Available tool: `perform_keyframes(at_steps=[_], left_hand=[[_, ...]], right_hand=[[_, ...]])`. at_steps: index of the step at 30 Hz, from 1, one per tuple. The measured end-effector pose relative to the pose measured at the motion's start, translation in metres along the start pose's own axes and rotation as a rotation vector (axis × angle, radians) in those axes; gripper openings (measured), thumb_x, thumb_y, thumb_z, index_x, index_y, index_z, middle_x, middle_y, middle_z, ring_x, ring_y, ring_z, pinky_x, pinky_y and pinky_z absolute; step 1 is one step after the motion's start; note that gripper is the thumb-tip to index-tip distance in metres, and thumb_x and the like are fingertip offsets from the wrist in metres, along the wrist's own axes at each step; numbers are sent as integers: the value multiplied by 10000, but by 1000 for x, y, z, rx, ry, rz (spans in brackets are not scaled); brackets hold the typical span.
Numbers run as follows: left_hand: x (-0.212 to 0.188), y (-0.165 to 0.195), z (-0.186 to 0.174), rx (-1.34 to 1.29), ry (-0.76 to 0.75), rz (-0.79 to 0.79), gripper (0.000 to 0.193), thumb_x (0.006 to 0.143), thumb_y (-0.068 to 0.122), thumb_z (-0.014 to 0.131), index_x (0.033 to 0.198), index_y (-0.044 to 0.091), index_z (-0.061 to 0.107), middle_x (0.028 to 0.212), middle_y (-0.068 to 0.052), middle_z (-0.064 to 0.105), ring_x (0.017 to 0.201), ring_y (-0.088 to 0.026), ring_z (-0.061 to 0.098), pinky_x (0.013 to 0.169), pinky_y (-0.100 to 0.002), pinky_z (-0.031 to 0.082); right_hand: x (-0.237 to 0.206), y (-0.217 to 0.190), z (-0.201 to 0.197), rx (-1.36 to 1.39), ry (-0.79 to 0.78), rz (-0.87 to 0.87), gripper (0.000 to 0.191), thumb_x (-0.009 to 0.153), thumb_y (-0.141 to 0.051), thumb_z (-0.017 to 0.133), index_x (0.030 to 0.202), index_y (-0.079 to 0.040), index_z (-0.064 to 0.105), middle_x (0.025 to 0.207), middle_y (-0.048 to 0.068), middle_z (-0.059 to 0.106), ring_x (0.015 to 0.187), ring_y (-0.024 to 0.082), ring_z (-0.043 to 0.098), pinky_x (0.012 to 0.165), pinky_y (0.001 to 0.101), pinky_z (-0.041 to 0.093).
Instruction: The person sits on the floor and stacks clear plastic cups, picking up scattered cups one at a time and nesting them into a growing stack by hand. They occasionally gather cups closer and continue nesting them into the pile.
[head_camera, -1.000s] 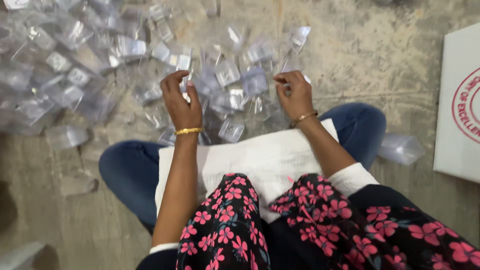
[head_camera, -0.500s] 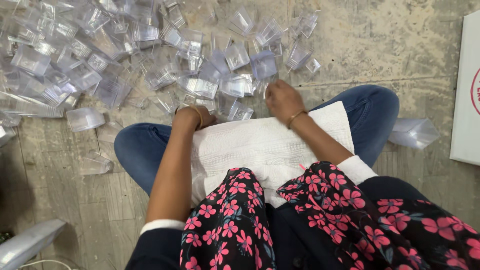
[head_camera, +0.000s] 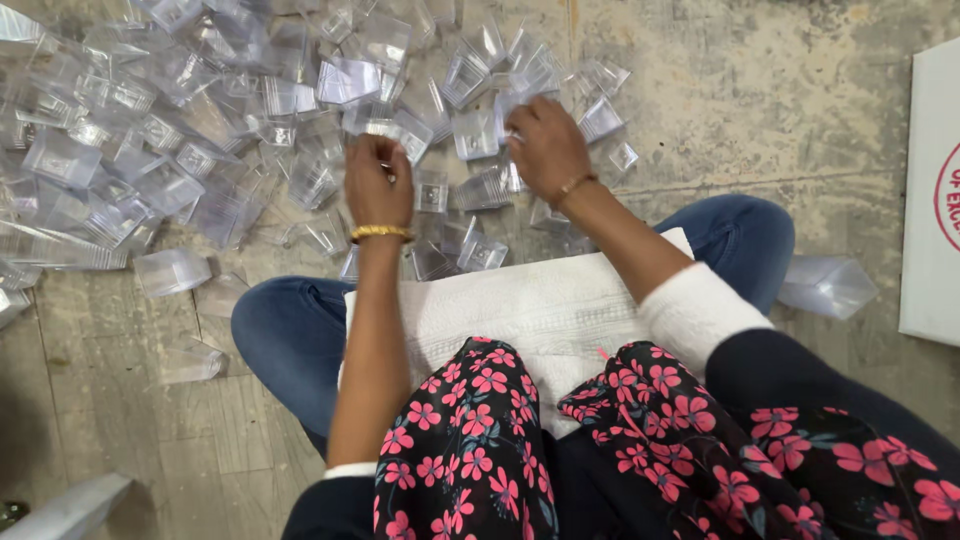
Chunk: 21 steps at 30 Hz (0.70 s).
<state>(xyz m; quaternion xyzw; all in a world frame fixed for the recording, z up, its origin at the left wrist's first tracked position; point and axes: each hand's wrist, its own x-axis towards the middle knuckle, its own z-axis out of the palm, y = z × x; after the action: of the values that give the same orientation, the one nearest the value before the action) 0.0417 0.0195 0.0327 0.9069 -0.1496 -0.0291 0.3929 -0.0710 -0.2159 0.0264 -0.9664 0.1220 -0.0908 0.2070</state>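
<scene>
Concrete floor (head_camera: 780, 120), heap of small clear plastic boxes (head_camera: 200, 130) ahead; left hand (head_camera: 378, 180) pinching one box, right hand (head_camera: 545, 150) curled, fingertips on pile.

You're down on a bare, worn concrete floor (head_camera: 760, 90), a workroom by the look of it. Clear plastic containers (head_camera: 200, 120) lie heaped around you, with a white carton (head_camera: 930, 200) alongside.

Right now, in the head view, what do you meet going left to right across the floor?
Heap of clear plastic containers → left hand → right hand → lone clear container → white board with a red round mark.
</scene>
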Motion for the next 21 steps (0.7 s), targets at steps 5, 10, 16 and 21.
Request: perform_keyframes(at_steps=[5, 10, 16, 21], left_hand=[[-37, 10, 15, -409, 89, 50, 214, 1051, 202, 608, 1230, 89, 636, 1150, -71, 652, 956, -166, 665, 759, -268, 553], [-32, 8, 17, -897, -162, -293, 337, 1036, 298, 591, 1321, 119, 591, 1216, -58, 646, 1001, -157, 655, 788, -297, 569], [-40, 24, 16, -1228, -813, -432, 478, 993, 328, 631, 1401, 88, 566, 1303, -69, 608, 1134, -201, 639, 930, -411, 632], [-46, 30, 9, -1014, -797, -251, 546, 946, 243, 718, 1434, 65, 548, 1372, -67, 595, 1194, -183, 628, 942, -374, 624]], right_hand=[[48, -37, 11, -304, -198, -219, 791, 688, -253, 841, 1395, -79, 531, 1323, 100, 567, 1317, 306, 477, 1067, 726, 129], [23, -25, -27, 181, -194, -103, 742, 769, -289, 868, 1399, -105, 522, 1384, 96, 560, 1364, 290, 479, 1177, 628, 144], [-46, -22, -47, 738, -220, -107, 790, 808, -193, 890, 1486, -110, 491, 1479, 61, 558, 1432, 205, 524, 1246, 414, 408], [-72, -23, -45, 1104, -305, 8, 928, 824, -169, 852, 1581, -92, 320, 1578, 105, 405, 1445, 221, 419, 1176, 381, 377]])
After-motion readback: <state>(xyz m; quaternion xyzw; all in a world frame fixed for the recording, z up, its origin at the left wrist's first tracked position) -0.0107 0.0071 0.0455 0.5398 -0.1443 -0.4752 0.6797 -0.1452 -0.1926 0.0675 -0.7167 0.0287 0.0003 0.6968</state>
